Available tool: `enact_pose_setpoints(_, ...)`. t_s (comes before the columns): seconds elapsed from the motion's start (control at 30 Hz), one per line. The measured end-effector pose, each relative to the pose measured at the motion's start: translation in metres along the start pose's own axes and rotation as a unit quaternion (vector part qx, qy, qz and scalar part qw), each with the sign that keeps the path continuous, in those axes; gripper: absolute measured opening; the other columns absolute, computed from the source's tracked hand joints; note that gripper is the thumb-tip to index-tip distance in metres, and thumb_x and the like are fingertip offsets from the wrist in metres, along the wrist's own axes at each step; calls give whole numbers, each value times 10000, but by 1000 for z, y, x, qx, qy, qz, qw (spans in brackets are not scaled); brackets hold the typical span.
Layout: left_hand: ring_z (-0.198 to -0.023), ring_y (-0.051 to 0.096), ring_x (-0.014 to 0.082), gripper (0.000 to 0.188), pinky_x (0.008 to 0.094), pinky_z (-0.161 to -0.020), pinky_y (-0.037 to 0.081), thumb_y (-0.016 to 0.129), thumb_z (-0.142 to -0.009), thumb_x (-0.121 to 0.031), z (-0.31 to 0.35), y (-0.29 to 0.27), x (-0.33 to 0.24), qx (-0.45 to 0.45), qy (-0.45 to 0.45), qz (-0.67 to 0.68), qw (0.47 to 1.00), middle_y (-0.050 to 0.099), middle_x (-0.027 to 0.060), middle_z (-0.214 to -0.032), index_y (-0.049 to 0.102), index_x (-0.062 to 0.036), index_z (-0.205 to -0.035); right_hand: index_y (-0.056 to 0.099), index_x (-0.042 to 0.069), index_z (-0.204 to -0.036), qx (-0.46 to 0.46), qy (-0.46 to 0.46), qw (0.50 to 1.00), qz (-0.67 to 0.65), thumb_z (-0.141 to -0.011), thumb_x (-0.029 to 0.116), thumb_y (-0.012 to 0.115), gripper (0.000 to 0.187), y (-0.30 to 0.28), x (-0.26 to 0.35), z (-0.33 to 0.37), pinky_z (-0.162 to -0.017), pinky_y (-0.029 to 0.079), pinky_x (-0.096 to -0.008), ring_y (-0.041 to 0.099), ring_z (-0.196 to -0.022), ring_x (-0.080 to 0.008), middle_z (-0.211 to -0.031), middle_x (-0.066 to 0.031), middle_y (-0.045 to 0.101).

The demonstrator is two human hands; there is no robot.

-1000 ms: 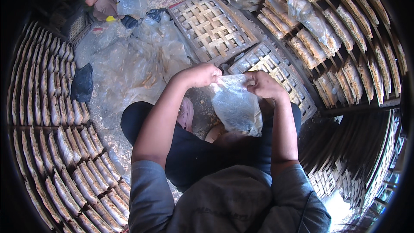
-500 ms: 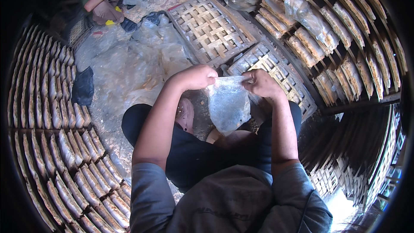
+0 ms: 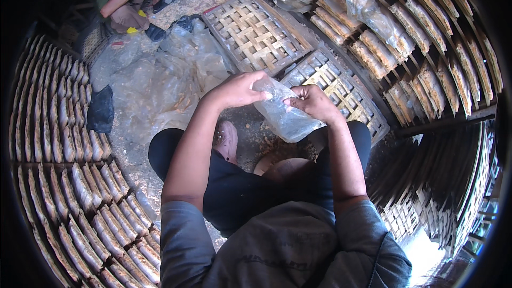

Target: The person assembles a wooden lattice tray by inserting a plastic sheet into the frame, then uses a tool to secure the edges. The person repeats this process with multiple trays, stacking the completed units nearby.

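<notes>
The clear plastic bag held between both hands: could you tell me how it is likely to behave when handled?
The clear plastic bag looks floppy: it crumples and sags between the left hand and right hand. It is probably light, as fingertips alone carry it. Its glossy film may be somewhat slippery, so a pinch grip suits it.

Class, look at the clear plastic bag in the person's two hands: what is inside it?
The clear plastic bag, pinched by left hand and right hand, looks empty; creases and glare hide its bottom.
</notes>
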State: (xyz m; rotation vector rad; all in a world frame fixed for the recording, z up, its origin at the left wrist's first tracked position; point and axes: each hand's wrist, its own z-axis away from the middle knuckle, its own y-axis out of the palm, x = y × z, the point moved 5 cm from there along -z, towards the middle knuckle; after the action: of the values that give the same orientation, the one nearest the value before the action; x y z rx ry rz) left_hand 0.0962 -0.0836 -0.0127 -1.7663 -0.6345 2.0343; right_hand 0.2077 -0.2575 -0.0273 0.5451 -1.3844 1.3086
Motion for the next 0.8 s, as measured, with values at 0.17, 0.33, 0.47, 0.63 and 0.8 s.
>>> enact_pose_setpoints(0.17, -850, 704, 299, 210, 391, -794, 521, 660, -896, -175, -4, 4, -11, -26, -4, -17, 999, 714, 187, -911, 673, -12, -1028, 731, 1, -982, 13, 9, 999, 41, -920, 233, 724, 241, 4, -12, 2, -677, 466, -284, 538, -713, -46, -751, 10, 689)
enact_pose_setpoints(0.33, -927, 708, 324, 290, 388, -835, 526, 678, -884, -167, 3, -21, 1, -60, -29, -43, 997, 713, 224, -991, 675, 23, -1102, 736, 15, -1026, 89, 39, 994, 53, -913, 263, 684, 278, -13, -47, 27, -823, 496, -376, 662, -838, -210, -883, -151, 735)
enact_pose_setpoints(0.47, -937, 710, 320, 305, 380, -835, 528, 673, -881, -153, 8, -21, 5, -71, -38, -23, 996, 712, 229, -1007, 669, 33, -1123, 603, -56, -1257, 172, 19, 977, 120, -907, 233, 648, 456, -21, -53, 42, -978, 476, -370, 642, -1118, -305, -1200, -245, 663)
enact_pose_setpoints(0.63, -853, 705, 252, 269, 354, -799, 526, 668, -880, -143, 6, -10, 2, -38, -12, 30, 999, 725, 194, -938, 678, 21, -1093, 603, -31, -1269, 29, 10, 999, 23, -921, 319, 679, 500, 1, -22, 21, -958, 483, -369, 650, -1078, -285, -1156, -227, 678)
enact_pose_setpoints(0.8, -766, 681, 221, 208, 336, -741, 517, 655, -891, -160, 9, -13, -4, -15, -6, 29, 999, 716, 172, -845, 691, 3, -1015, 714, 14, -1068, 8, 6, 998, 67, -973, 261, 624, 280, 13, -15, 11, -824, 505, -362, 674, -855, -219, -893, -151, 732)
